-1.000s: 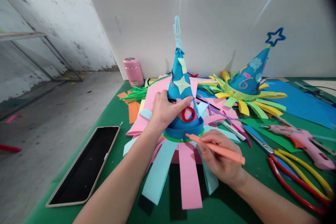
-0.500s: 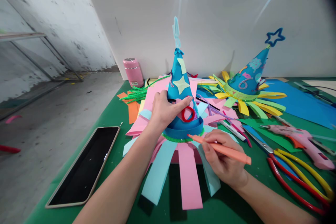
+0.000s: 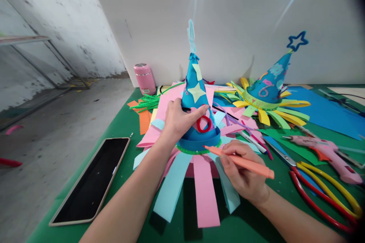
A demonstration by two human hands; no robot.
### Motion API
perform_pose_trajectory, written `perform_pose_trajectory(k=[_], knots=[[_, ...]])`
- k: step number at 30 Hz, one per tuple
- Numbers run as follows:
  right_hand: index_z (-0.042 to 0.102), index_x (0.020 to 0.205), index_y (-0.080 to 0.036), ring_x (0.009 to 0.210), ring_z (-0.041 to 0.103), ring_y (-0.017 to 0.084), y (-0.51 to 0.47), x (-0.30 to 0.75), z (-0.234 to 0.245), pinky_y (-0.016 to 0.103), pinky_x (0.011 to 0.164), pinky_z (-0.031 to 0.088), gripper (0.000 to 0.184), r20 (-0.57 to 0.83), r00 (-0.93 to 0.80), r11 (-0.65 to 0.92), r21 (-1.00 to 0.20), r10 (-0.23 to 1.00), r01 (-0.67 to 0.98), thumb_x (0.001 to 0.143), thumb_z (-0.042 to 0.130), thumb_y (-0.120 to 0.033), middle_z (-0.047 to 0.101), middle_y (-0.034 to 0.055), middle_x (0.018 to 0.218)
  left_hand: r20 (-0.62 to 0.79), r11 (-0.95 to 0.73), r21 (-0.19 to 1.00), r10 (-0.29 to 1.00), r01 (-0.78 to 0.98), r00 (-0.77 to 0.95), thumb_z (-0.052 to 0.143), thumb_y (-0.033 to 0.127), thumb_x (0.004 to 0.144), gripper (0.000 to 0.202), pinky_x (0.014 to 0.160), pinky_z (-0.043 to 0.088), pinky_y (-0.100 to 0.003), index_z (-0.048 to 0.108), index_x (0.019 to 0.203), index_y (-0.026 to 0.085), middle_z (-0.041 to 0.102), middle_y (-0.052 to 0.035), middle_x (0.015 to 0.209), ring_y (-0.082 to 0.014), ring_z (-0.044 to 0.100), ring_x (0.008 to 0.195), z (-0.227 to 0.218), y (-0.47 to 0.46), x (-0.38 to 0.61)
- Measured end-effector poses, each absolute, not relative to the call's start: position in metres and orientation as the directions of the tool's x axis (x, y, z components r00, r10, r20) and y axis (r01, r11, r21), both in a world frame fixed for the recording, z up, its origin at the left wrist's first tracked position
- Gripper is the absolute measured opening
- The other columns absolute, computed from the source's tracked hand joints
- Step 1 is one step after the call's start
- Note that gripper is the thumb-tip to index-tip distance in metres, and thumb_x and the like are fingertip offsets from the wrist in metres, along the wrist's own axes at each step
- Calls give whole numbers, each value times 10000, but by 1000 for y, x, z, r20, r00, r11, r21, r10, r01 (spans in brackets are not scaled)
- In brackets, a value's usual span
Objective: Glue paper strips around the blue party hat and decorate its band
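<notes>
A blue cone party hat (image 3: 196, 79) stands upright on the table, with pale stars, a red 6 (image 3: 204, 124) and a light blue pipe-cleaner topper (image 3: 191, 35). Green trim and folded pink and light blue paper strips (image 3: 207, 193) ring its base. My left hand (image 3: 178, 117) is wrapped round the cone's left side, thumb across the front beside the 6. In a pen grip, my right hand (image 3: 245, 169) holds an orange marker (image 3: 251, 165). Its tip meets the blue band (image 3: 196, 144) at the hat's lower front; any mark there is too small to tell.
At right lie large scissors (image 3: 295, 165) and a pink glue gun (image 3: 327, 150), with a second decorated hat (image 3: 268, 83) behind. A phone (image 3: 94, 178) lies at left. Behind it are green pipe cleaners (image 3: 148, 101) and a pink bottle (image 3: 145, 79) by the white partition (image 3: 228, 19).
Almost nothing differs. The orange marker's rear end has shifted very slightly right; my left hand keeps its hold on the hat.
</notes>
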State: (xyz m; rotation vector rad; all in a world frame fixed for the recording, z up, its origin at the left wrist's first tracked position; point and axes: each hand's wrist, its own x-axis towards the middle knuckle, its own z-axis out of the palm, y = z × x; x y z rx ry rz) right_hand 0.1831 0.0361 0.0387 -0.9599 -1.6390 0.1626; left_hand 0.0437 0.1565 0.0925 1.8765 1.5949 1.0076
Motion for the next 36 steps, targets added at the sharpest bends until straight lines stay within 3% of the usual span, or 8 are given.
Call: perform_pose_trajectory(k=[5,36], knots=[[530,874,-184,699,591,111,37,178,38,233,629,504,123,761,-54,682,-544,647,489,797,578,-100,604,10,760,239,-216,751,970,624,48,612,697,596,554,651,436,-319,482,747,179,500,-49,829,-198,524,750,92,157,43],[543,852,-184,669,582,99,36,176,40,217,614,502,92,731,-62,656,-567,679,499,806,574,-111,615,0,734,246,-221,733,968,643,53,605,705,596,558,671,445,-338,488,749,182,502,-52,821,-210,528,760,91,155,45]])
